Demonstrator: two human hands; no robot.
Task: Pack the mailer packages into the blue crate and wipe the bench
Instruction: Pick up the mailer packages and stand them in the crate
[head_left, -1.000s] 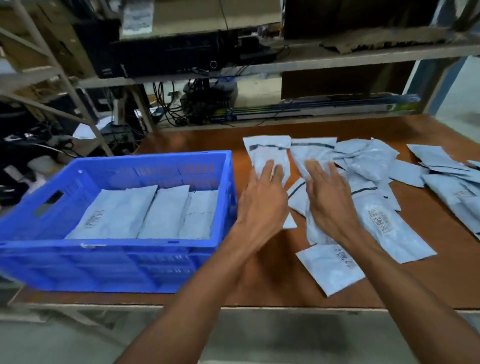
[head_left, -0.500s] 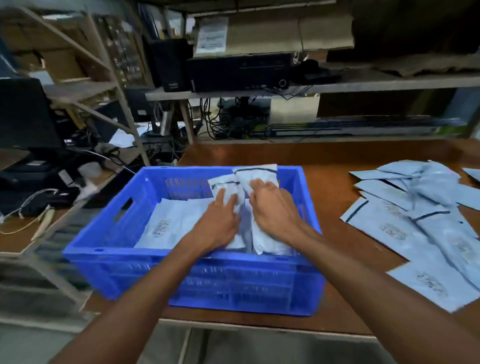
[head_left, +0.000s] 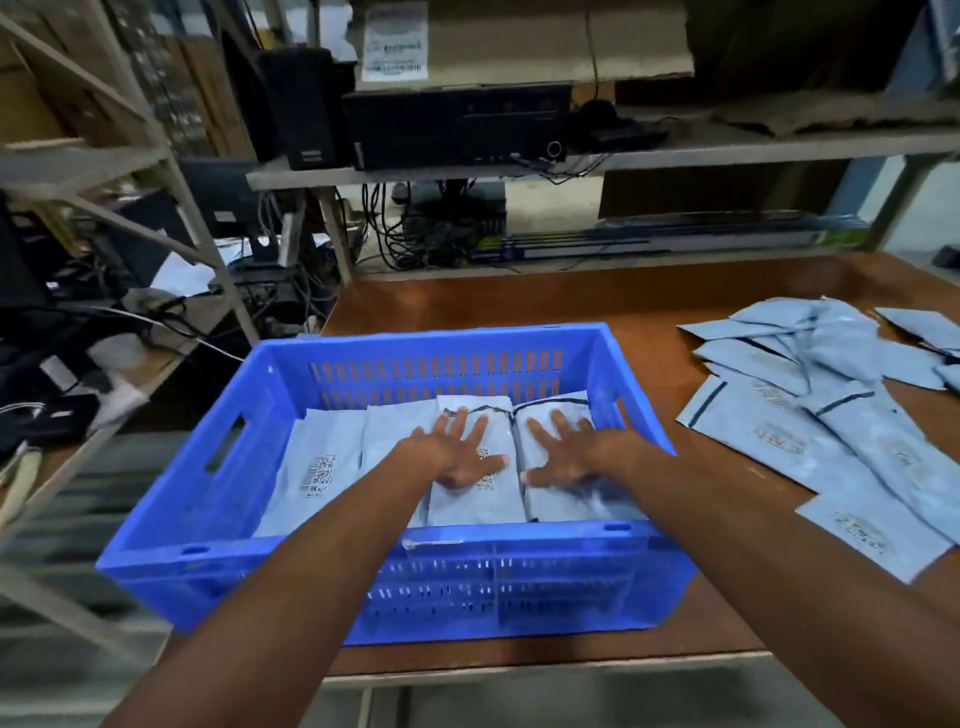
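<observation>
Inside the blue crate (head_left: 218, 499), flat left hand (head_left: 457, 454) and right hand (head_left: 566, 454) press mailers (head_left: 478, 499).

Blue crate (head_left: 519, 582), slotted walls, standing on the brown surface (head_left: 493, 301) at its near edge. Contents: pale mailer packages (head_left: 322, 467) laid flat side by side, one showing a barcode label. Left grip (head_left: 457, 452) and right grip (head_left: 563, 452): fingers spread flat, each pressing on a separate mailer, thumbs pointing toward each other. Loose mailers (head_left: 810, 415): overlapping heap on the surface, right of the crate and apart from it. Shelf (head_left: 727, 150) behind: black computer units (head_left: 452, 124), cables.
</observation>
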